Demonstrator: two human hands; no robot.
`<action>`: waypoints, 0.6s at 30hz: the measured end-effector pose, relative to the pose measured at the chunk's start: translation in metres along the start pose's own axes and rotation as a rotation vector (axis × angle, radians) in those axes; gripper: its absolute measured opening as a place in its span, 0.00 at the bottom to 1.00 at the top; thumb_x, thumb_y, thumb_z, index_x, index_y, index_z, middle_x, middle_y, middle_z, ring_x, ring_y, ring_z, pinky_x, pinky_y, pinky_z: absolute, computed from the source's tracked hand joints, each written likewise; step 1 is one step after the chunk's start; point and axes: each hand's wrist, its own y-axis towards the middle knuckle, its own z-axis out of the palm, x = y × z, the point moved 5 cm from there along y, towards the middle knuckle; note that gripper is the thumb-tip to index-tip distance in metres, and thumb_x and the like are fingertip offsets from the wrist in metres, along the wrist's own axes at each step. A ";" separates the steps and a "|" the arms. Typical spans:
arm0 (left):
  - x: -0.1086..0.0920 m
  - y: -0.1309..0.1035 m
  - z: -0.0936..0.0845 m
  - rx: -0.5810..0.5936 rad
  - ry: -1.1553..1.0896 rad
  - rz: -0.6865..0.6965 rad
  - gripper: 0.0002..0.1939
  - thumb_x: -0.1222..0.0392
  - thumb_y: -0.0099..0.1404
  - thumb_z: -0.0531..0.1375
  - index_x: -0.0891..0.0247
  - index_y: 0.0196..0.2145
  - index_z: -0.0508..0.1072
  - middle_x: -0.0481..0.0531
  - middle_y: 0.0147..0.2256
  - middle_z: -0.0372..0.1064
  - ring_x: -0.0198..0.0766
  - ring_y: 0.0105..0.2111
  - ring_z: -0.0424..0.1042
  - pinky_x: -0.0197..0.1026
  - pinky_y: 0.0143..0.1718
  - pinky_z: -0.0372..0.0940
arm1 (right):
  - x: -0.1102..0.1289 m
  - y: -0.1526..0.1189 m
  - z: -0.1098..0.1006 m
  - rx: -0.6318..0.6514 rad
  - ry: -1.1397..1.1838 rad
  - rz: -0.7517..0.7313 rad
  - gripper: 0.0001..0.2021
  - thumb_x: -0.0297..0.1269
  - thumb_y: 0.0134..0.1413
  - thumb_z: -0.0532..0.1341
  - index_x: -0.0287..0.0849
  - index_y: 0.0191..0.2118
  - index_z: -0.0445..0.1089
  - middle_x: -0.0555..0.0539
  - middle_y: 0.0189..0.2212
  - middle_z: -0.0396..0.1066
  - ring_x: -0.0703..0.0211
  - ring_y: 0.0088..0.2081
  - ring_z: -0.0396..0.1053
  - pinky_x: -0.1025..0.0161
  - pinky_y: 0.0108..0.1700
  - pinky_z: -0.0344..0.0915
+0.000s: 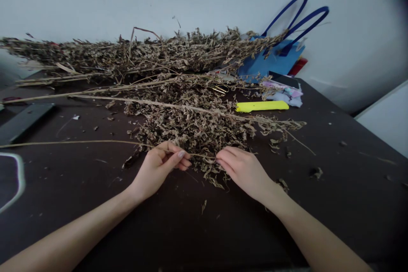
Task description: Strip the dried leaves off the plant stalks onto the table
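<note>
A long, thin dried plant stem (95, 141) runs from the left edge of the view into my left hand (162, 163), whose thumb and fingers pinch it. The stem continues a short way to my right hand (240, 168), where the fingers are closed on its right end; their tips are partly hidden. Under and behind both hands lies a loose heap of crumpled dry leaves (191, 125). Two more long dried stems stretch across the heap, the nearer stalk (178, 106) still bearing curled leaves at its right end.
A thick pile of dried leafy stalks (143, 57) lies along the wall. At the right stand a blue bag (274, 63), a yellow strip-like object (263, 106) and a crumpled pastel cloth (288, 93). Gold-handled scissors (221, 89) lie mid-table. A dark flat slab (25, 123) is at left.
</note>
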 end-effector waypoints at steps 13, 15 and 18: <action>0.001 0.001 -0.001 -0.005 0.013 0.008 0.09 0.59 0.62 0.57 0.68 0.29 0.70 0.56 0.33 0.72 0.35 0.29 0.74 0.37 0.33 0.70 | -0.002 0.001 -0.007 -0.058 0.132 0.018 0.10 0.28 0.60 0.50 0.40 0.34 0.68 0.45 0.31 0.69 0.61 0.34 0.66 0.65 0.36 0.60; 0.000 0.001 -0.001 0.001 0.003 0.006 0.09 0.59 0.63 0.57 0.68 0.29 0.69 0.56 0.33 0.72 0.35 0.29 0.74 0.37 0.33 0.70 | -0.004 0.001 -0.006 -0.050 0.161 0.045 0.10 0.30 0.61 0.50 0.40 0.34 0.67 0.46 0.31 0.69 0.62 0.33 0.66 0.65 0.34 0.59; -0.001 0.001 0.000 0.004 -0.001 0.006 0.08 0.60 0.63 0.57 0.68 0.29 0.69 0.55 0.32 0.72 0.34 0.28 0.74 0.36 0.33 0.70 | -0.006 0.002 -0.003 -0.035 0.196 0.073 0.10 0.32 0.62 0.49 0.41 0.32 0.65 0.48 0.28 0.68 0.64 0.29 0.65 0.66 0.32 0.57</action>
